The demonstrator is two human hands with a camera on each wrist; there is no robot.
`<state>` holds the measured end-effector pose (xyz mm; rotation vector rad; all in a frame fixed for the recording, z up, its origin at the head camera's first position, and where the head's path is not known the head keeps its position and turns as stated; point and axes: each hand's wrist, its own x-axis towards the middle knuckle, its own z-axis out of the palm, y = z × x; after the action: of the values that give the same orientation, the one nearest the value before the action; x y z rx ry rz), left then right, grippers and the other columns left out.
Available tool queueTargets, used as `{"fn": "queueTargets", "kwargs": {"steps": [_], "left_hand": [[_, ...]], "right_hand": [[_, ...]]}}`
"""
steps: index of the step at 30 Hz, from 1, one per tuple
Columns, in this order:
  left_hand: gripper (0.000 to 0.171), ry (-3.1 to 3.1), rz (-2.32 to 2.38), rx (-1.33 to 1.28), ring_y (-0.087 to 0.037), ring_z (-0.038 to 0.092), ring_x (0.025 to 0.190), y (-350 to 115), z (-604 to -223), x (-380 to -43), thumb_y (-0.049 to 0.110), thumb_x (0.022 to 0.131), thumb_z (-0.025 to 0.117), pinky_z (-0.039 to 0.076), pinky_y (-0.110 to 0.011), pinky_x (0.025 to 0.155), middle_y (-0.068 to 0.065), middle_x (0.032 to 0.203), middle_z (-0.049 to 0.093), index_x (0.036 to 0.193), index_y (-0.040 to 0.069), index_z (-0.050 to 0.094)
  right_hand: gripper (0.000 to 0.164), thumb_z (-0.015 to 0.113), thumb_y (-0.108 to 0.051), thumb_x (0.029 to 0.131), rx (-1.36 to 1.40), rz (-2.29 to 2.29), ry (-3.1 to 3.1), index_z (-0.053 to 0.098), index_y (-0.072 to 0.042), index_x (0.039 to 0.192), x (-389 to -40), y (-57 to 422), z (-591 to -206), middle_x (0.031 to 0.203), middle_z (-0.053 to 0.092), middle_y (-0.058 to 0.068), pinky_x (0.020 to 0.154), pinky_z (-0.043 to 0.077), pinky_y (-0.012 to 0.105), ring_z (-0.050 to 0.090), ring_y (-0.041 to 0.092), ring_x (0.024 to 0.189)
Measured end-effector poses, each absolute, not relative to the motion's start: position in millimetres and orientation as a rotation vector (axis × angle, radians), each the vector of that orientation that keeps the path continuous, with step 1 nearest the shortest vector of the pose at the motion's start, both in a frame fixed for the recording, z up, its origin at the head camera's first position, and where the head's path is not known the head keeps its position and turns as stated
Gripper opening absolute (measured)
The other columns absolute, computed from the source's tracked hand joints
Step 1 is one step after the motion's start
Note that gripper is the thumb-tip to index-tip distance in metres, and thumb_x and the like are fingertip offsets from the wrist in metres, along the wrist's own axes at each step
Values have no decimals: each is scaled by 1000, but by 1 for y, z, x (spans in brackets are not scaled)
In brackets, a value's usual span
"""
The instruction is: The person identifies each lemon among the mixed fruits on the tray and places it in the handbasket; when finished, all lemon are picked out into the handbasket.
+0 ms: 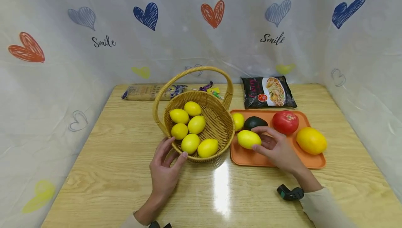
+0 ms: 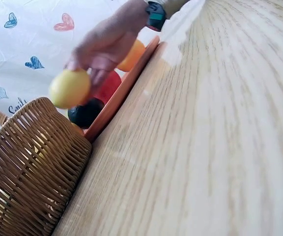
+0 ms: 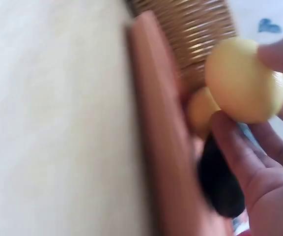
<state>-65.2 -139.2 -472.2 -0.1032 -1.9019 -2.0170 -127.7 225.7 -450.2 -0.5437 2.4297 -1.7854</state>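
Observation:
My right hand [image 1: 279, 151] pinches a lemon [image 1: 249, 139] between thumb and fingers, raised over the left part of an orange tray [image 1: 251, 160]. The right wrist view shows this lemon [image 3: 244, 81] close up, above a dark avocado [image 3: 220, 182]. At the near left side of a wicker basket [image 1: 227, 140], my left hand [image 1: 164, 172] rests with thumb and fingers spread, fingertips right at the rim. Several lemons [image 1: 196, 124] lie in the basket, mostly on its left and near sides. The left wrist view shows the basket's woven wall [image 2: 38, 162], but not the left hand.
Another lemon [image 1: 238, 121], a pomegranate [image 1: 285, 122] and a yellow-orange mango-like fruit [image 1: 312, 140] lie on the tray. Behind it is a black noodle packet [image 1: 268, 92]. A long packet [image 1: 144, 92] and small wrapped candies [image 1: 213, 90] lie behind the basket, whose tall handle [image 1: 201, 68] arches above.

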Motion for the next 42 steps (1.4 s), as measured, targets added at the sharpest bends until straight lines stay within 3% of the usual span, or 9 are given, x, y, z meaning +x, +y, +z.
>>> {"fn": "queueTargets", "kwargs": {"steps": [5,11,14,17,21,27,34,38,42], "left_hand": [[58,-1917,-2005,-100,-41,44,138,-139,-472,-65,-4,85,76,57,-33,102,-17,157,35,139,-1,56],[57,-1914,-2012,-97,-44,43,138,-139,-473,-66,-6,85,76,57,-32,101,-18,156,35,139,0,56],[57,-1916,-2011,-94,-44,43,138,-138,-474,-66,-6,85,76,57,-31,101,-17,156,36,139,-1,56],[57,-1916,-2013,-93,-44,44,138,-138,-474,-66,-5,85,76,57,-32,101,-16,155,37,139,0,56],[57,-1916,-2017,-92,-40,46,137,-138,-472,-65,-4,86,76,57,-33,101,-14,155,38,138,0,56],[57,-1915,-2014,-101,-37,47,137,-138,-471,-65,-4,85,76,56,-34,102,-15,155,38,139,1,56],[57,-1911,-2007,-113,-37,47,137,-138,-472,-66,-4,85,76,57,-34,102,-17,155,37,138,1,57],[57,-1918,-2002,-110,-36,47,137,-139,-473,-67,-4,85,76,56,-34,102,-17,156,36,138,2,57],[57,-1922,-2007,-108,-36,46,138,-139,-474,-67,-4,85,76,56,-34,102,-16,156,36,138,2,57]], "right_hand": [[49,72,3,90,-722,-1899,2323,58,-5,136,-141,216,-417,138,56,14,98,58,28,63,24,117],[42,76,-23,92,-1112,-1356,2596,63,-26,132,-155,178,-390,131,63,-9,84,61,23,65,9,101],[39,72,-25,93,-1254,-1053,2685,65,-26,131,-159,156,-384,130,63,-11,81,59,28,62,7,103],[38,70,-22,91,-1262,-876,2687,67,-23,129,-160,139,-382,131,64,-9,97,57,34,59,10,119],[36,70,-30,94,-1242,-818,2614,68,-26,129,-160,127,-382,128,67,-10,99,56,32,61,7,117],[39,70,-39,95,-1149,-1235,2467,66,-28,132,-159,134,-392,129,68,-10,93,60,39,68,10,108],[32,59,4,98,-813,-2237,1894,62,8,129,-168,168,-421,125,70,13,100,58,35,67,26,115],[32,51,3,101,-631,-2539,1595,56,15,131,-172,178,-434,126,68,17,106,54,38,66,29,117],[35,59,-3,100,-480,-2548,1742,58,12,132,-174,182,-439,126,68,17,101,57,34,65,26,117]]}}
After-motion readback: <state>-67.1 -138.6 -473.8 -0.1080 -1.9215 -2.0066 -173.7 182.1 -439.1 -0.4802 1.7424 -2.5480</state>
